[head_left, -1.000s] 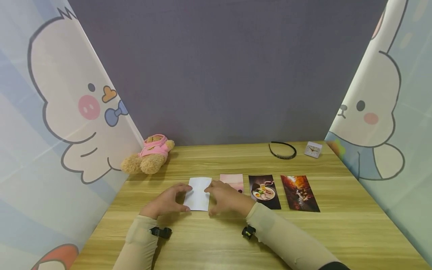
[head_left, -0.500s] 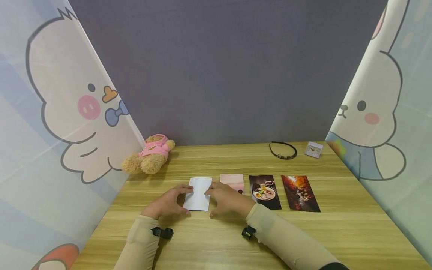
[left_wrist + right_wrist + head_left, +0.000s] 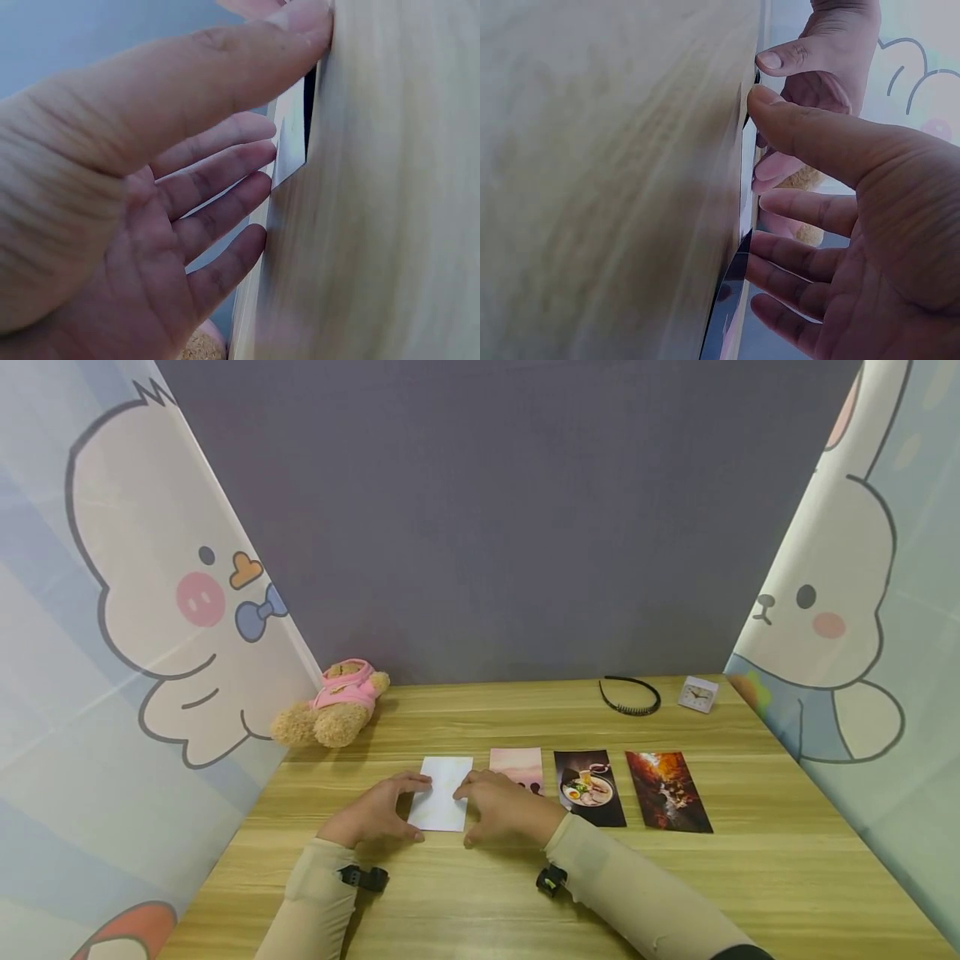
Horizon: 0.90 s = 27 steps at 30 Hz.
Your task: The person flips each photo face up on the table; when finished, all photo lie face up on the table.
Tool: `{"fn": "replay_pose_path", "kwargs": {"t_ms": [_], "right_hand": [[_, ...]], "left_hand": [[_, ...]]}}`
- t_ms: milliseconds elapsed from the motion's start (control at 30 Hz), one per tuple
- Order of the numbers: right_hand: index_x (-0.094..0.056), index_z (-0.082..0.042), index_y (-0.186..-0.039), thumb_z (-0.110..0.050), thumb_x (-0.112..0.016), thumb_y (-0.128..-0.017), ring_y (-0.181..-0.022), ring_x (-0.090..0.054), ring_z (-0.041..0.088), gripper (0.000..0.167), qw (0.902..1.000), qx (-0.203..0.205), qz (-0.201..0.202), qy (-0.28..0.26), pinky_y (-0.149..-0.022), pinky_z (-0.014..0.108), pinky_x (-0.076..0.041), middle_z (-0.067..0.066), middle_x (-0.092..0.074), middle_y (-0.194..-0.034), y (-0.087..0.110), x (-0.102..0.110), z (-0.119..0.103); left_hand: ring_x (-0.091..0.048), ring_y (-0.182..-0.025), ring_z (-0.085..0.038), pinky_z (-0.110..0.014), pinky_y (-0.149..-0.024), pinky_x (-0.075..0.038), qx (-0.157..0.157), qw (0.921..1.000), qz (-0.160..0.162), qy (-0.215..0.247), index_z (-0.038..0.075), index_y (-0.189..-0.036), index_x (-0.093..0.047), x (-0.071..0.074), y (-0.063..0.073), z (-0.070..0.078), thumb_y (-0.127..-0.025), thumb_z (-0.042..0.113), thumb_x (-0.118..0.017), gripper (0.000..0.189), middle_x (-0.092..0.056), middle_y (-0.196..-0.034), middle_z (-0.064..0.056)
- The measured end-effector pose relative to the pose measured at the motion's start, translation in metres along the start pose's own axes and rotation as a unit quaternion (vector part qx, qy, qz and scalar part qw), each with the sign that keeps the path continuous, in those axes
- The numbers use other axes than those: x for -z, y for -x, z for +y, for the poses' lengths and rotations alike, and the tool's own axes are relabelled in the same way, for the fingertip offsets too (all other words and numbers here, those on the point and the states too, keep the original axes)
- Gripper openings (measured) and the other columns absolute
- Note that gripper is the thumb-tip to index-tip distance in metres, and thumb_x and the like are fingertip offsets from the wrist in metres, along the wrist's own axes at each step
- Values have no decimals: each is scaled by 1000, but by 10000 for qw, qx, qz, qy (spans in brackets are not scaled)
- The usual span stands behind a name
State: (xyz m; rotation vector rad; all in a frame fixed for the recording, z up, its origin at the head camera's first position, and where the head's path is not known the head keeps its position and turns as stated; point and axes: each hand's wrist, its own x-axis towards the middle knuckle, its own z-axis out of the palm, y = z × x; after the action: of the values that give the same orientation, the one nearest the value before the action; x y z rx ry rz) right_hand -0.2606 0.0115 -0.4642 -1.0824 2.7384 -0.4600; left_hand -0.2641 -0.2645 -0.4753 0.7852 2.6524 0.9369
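A blank white card [image 3: 441, 793] lies on the wooden table between my two hands. My left hand [image 3: 381, 810] is at its left side, fingertips on the card's edge and thumb near the lower left corner. In the left wrist view its fingers [image 3: 217, 187] are spread and fairly straight beside the card [image 3: 292, 139]. From the right, my right hand [image 3: 510, 806] reaches in, index fingertip over the right edge and thumb low at the table. It partly covers a pink picture card [image 3: 517, 762]. The right wrist view has its fingers [image 3: 802, 259] extended, gripping nothing.
Right of the hands lie a ramen picture card [image 3: 588, 787] and an autumn-forest picture card [image 3: 667, 789]. Farther back are a black headband [image 3: 633, 708] and a small white clock [image 3: 697, 694]. A teddy bear [image 3: 341, 702] in pink lies at the back left, near the printed side wall [image 3: 150, 610].
Both hands stay almost in place around the white card. The right hand has shifted slightly, so a little more of the pink picture card's lower part shows.
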Motion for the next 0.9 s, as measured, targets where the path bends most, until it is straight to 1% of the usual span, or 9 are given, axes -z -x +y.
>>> {"fn": "replay_pose_path", "kwargs": {"t_ms": [267,500,700,767,900], "right_hand": [[-68,-19,-139,-45,-92,-79,-131,-52,17,70,9999,69,40,148,-113,36,-41,-5,-60,-137,-1,-2,0],[-68,-19,-138,-46,-91,-79,-130,-53,17,69,9994,129,33,327,-115,38,-38,-5,-61,-136,-2,-1,-1],[-69,-19,-137,-45,-91,-79,-129,-54,18,68,9994,156,63,294,-115,38,-38,-4,-62,-134,-2,-2,-1],[-70,-20,-135,-45,-91,-79,-128,-54,18,65,9994,186,89,287,-115,39,-38,-4,-62,-133,-2,-2,0],[-76,-26,-120,-46,-90,-81,-128,-54,19,46,9992,268,125,274,-112,41,-40,-3,-62,-133,-1,-2,0]], "left_hand": [[-44,-144,-36,-54,-116,-36,92,9999,127,-49,1,-140,-64,-3,-1,0,-75,18,-98,75,-53,-151,-9],[-44,-144,-39,-56,-116,-36,98,9998,187,-26,1,-136,-67,-3,-1,1,-76,17,-97,69,-54,-150,-10],[-44,-143,-39,-57,-116,-36,31,9997,208,-159,4,-132,-69,-4,-2,-2,-78,18,-96,63,-55,-148,-10],[-44,-144,-39,-57,-116,-36,25,9997,186,-148,5,-131,-69,-4,-2,-2,-79,19,-95,60,-55,-149,-10],[-43,-144,-39,-56,-117,-35,14,9999,104,-23,7,-130,-70,-4,-2,-1,-84,20,-91,53,-53,-150,-11]]}}
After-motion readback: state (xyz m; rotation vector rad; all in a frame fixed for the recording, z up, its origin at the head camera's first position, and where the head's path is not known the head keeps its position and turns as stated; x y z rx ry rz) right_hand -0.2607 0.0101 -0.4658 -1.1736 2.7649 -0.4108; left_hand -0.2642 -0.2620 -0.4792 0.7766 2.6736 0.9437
